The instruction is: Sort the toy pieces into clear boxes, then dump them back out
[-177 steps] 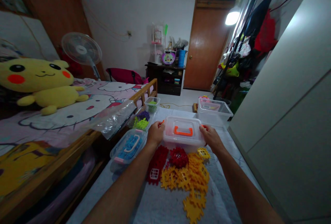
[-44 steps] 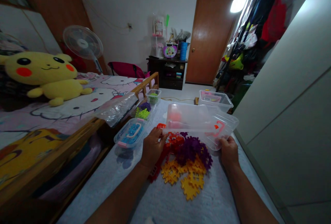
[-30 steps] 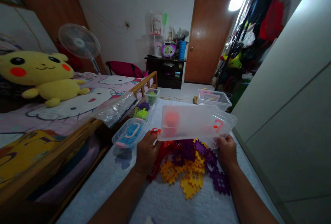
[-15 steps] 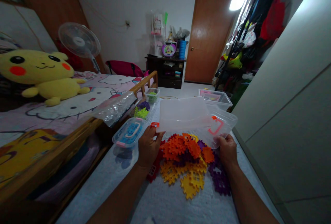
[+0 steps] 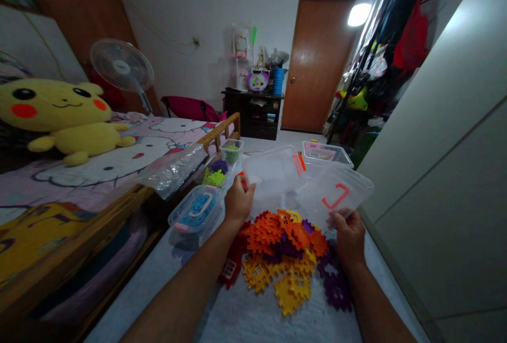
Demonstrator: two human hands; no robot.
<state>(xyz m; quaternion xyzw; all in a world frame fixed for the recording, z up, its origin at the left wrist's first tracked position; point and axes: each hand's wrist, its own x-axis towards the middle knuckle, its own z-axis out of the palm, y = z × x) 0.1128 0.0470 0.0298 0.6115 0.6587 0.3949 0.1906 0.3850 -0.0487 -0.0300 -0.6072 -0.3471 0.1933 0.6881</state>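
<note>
My left hand (image 5: 238,200) pinches the near left edge of a clear plastic box (image 5: 271,174) by its orange clip. The box tilts, and another clip shows at its far right corner. In my right hand (image 5: 349,234) is the near edge of a clear lid (image 5: 356,184) with a pinkish-red handle, raised and slanted beside the box. Between my forearms lies a heap of notched plastic building pieces: orange pieces (image 5: 265,234) on top, yellow pieces (image 5: 291,295) in front, purple pieces (image 5: 336,287) to the right and red pieces (image 5: 232,265) to the left.
A closed box of blue pieces (image 5: 198,208) sits to the left, with green pieces (image 5: 214,177) in a container behind it. Another clear box (image 5: 328,155) stands at the back right. A wooden bed rail (image 5: 130,200) borders the left side, a pale cabinet (image 5: 443,184) the right.
The box has turned and tilted, bringing its far right clip into view. My left hand has moved slightly up and right with it. The lid has swung up and right.
</note>
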